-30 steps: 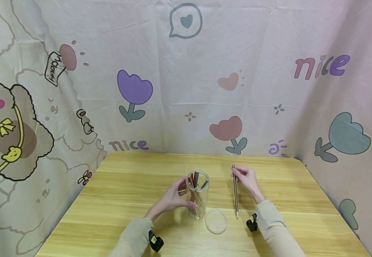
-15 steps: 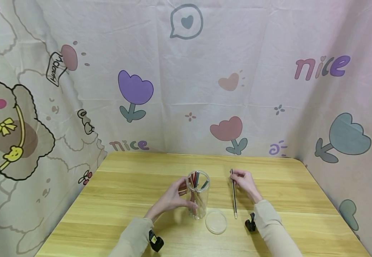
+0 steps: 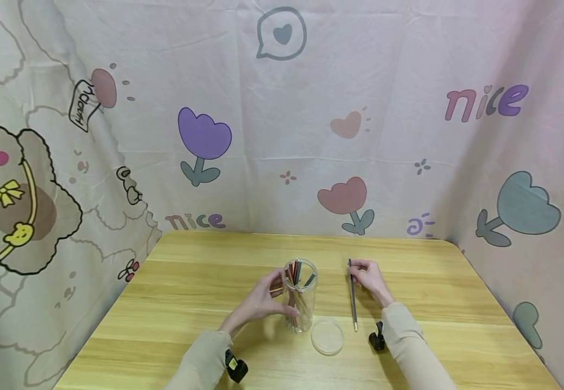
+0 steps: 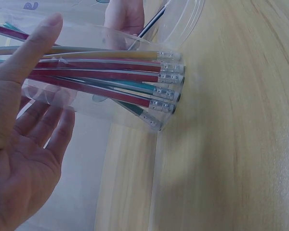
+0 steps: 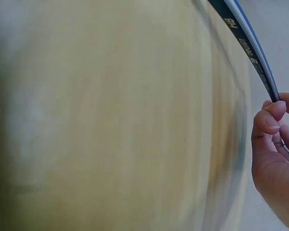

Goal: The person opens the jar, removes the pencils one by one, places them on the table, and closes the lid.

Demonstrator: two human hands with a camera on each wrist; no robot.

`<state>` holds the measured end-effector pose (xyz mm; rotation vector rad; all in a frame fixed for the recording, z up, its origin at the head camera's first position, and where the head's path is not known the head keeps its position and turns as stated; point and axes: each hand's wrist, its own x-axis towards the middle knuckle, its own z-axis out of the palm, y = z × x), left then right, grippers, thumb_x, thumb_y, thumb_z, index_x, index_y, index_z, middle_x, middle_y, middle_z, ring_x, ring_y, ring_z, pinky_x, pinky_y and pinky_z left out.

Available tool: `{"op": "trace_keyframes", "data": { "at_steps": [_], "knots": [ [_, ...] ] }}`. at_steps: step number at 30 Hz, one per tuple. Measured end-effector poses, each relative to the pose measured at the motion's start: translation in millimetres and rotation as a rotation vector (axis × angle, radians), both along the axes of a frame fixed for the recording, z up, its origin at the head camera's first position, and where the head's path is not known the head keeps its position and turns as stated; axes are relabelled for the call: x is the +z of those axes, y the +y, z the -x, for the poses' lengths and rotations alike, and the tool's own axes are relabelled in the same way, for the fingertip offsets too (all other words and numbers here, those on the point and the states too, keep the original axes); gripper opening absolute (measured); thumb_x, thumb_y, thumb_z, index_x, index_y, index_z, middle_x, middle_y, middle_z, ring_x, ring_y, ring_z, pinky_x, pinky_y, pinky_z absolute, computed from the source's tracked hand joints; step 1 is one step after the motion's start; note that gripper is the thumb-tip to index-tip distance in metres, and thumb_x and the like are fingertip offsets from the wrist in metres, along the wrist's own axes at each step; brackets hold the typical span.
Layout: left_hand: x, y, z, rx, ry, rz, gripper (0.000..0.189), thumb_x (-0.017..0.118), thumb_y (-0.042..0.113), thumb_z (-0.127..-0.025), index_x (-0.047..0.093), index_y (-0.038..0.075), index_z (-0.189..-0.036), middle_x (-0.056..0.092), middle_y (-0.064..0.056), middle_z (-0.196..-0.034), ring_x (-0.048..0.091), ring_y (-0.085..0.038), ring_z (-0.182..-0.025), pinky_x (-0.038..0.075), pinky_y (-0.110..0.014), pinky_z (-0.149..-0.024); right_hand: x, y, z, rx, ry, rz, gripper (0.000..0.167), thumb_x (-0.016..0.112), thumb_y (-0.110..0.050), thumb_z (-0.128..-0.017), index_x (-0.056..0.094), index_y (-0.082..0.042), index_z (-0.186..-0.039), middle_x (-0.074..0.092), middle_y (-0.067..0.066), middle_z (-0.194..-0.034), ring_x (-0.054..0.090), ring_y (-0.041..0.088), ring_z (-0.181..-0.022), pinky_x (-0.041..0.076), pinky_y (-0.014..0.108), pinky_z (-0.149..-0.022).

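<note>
A tall clear jar stands upright on the table, holding several pencils with their eraser ends down. My left hand grips it from the left, thumb on the near side and fingers round the far side. To the right, my right hand pinches a dark striped pencil close to its upper end. That pencil hangs steeply, its eraser end toward me, and in the right wrist view the lettering "HB" shows on its barrel. Between jar and pencil lies a round clear lid.
The wood-grain table runs back to a printed cloth hanging behind it, which also covers both sides. A small black wrist camera is strapped to the left sleeve, another wrist camera to the right.
My right hand has moved a little left and toward me with the pencil, bringing it slightly closer to the jar. The left hand, jar and lid have stayed put.
</note>
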<state>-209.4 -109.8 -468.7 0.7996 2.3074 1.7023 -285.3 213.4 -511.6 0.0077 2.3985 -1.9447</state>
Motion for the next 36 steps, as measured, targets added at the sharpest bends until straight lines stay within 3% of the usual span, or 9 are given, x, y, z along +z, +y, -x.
{"op": "trace_keyframes", "data": {
  "at_steps": [9, 36],
  "knots": [
    [-0.2, -0.2, 0.6, 0.004, 0.000, 0.004, 0.089, 0.093, 0.019, -0.070, 0.046, 0.004, -0.144, 0.059, -0.019, -0.142, 0.056, -0.040, -0.133, 0.047, -0.049, -0.115, -2.4, -0.2, -1.0, 0.037, -0.019, -0.040, 0.035, 0.060, 0.001, -0.095, 0.055, 0.020, -0.125, 0.065, 0.004, -0.082, 0.051, 0.004, -0.055, 0.040, 0.013, -0.045],
    [0.1, -0.2, 0.4, 0.013, -0.005, 0.012, 0.089, 0.093, 0.018, -0.070, 0.046, 0.005, -0.144, 0.059, -0.018, -0.141, 0.056, -0.039, -0.133, 0.047, -0.050, -0.114, -6.1, -8.1, -0.9, -0.058, -0.044, -0.168, 0.027, 0.068, -0.002, -0.088, 0.063, 0.011, -0.111, 0.063, 0.004, -0.074, 0.053, 0.008, -0.053, 0.043, 0.017, -0.044]
  ]
}}
